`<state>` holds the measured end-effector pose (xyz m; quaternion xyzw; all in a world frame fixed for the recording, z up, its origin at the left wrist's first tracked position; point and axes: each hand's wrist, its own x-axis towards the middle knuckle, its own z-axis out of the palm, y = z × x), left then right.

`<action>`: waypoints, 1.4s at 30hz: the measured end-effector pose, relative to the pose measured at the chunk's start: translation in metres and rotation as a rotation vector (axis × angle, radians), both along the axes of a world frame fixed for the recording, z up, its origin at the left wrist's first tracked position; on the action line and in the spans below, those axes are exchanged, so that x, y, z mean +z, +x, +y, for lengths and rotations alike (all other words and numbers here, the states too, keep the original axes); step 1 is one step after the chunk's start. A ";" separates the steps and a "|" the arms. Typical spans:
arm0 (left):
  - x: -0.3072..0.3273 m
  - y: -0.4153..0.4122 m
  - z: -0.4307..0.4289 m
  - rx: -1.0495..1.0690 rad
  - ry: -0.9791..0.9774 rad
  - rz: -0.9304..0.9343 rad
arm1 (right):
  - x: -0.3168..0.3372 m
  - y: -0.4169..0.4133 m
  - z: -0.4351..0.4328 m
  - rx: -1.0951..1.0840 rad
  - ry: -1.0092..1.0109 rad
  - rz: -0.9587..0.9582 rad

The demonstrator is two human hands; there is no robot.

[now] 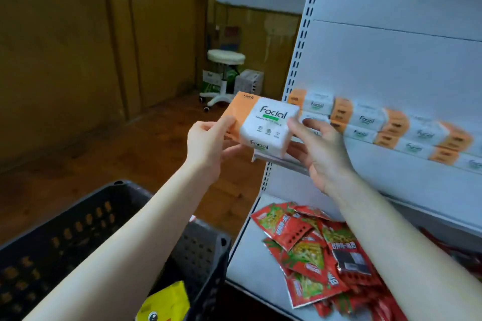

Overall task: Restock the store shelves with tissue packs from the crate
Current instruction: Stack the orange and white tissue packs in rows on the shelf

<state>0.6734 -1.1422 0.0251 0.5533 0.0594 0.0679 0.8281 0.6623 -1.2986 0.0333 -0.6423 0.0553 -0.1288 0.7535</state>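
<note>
I hold one orange-and-white tissue pack (263,122) marked "Facial" in both hands, just off the left end of the middle shelf (281,160). My left hand (206,143) grips its orange left end. My right hand (319,150) holds its white right end from below and the side. A row of several matching tissue packs (378,122), stacked two high, runs along that shelf to the right. The dark plastic crate (78,229) stands at the lower left under my left forearm.
Red snack packets (307,250) lie heaped on the lower shelf. A yellow packet (167,305) shows inside the crate. A white stool (225,73) and boxes stand on the wooden floor at the back. The white shelf upright (300,52) rises right of centre.
</note>
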 end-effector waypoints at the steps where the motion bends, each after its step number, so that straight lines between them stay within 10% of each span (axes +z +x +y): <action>1: 0.006 0.006 -0.013 -0.026 0.052 -0.031 | 0.005 0.003 -0.012 -0.057 0.046 -0.035; 18: 0.012 0.122 -0.104 -0.152 0.721 -0.118 | 0.000 0.096 -0.093 -0.327 -0.350 0.038; 29: 0.007 0.122 -0.113 -0.258 0.314 -0.013 | -0.021 0.116 -0.100 -0.255 -0.172 0.157; 42: -0.003 0.126 -0.118 -0.194 0.337 -0.007 | -0.019 0.117 -0.098 -0.169 -0.090 0.175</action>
